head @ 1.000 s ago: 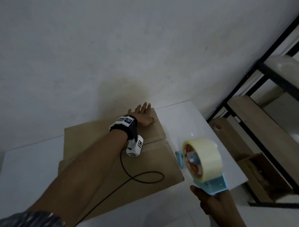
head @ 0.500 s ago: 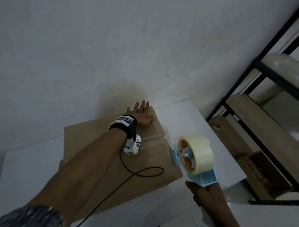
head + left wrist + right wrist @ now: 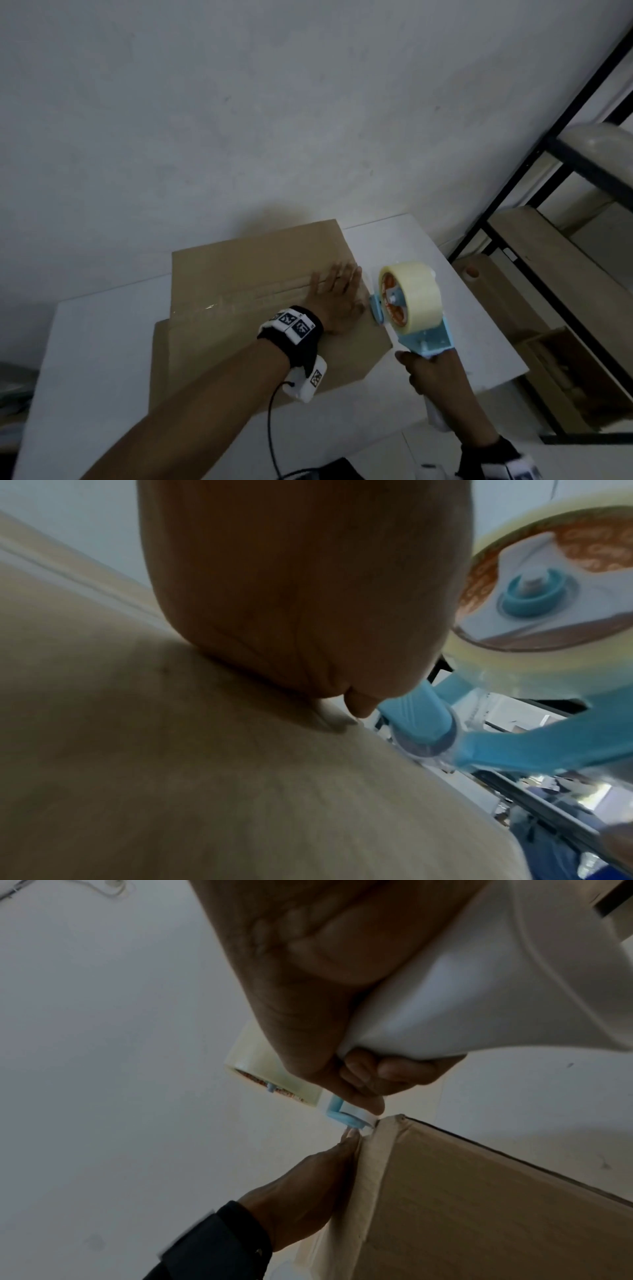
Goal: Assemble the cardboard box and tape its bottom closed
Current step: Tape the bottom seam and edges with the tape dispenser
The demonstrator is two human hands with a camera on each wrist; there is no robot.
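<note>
The brown cardboard box lies on the white table with its flaps closed upward. A strip of clear tape runs along the middle seam. My left hand presses flat on the box by its right edge, fingers straight; the left wrist view shows the palm on the cardboard. My right hand grips the white handle of the blue tape dispenser. The dispenser's front end meets the box's right edge beside the left fingertips. The tape roll is clear.
A black metal shelf frame with wooden boards stands close on the right. A pale wall rises right behind the table. A black cable hangs from my left wrist camera across the table's front.
My left hand slid from the box's far corner to the seam at its right edge. My right hand brought the dispenser left, up against that edge.
</note>
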